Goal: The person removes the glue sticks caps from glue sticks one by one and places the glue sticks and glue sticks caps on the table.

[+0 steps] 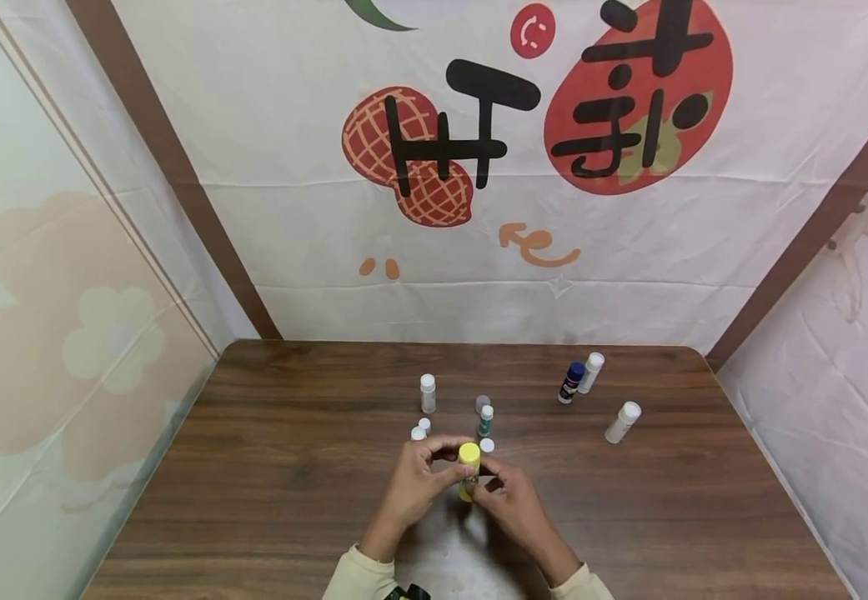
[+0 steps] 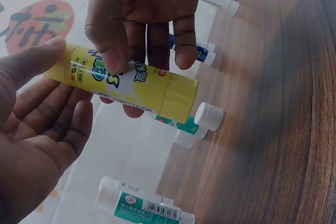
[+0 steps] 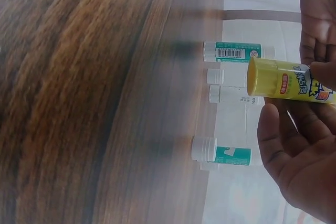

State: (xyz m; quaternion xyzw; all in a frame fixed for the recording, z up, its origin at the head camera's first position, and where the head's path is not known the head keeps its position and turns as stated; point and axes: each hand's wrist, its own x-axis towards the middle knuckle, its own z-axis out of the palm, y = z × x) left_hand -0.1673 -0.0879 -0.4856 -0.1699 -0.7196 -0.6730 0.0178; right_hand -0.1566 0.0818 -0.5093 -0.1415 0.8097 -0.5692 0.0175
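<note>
Upright between both hands is a yellow glue stick (image 1: 469,454), its label printed with bright lettering (image 2: 118,80). My left hand (image 1: 420,482) pinches it near the upper end, with the thumb against its side. From the other side, my right hand (image 1: 512,500) grips it lower, its thumb over the label in the left wrist view. The yellow lower end (image 3: 262,77) sticks out below the fingers. Just beyond the hands stand a small green-and-white glue stick (image 1: 485,422) and a white cap (image 1: 487,446).
A white-capped glue stick (image 1: 428,393) stands farther back, left of center. White caps (image 1: 418,433) show by my left hand. At the back right are a dark blue glue stick (image 1: 571,383) and white ones (image 1: 623,422). A printed cloth wall (image 1: 313,308) rises behind the wooden table (image 1: 291,500).
</note>
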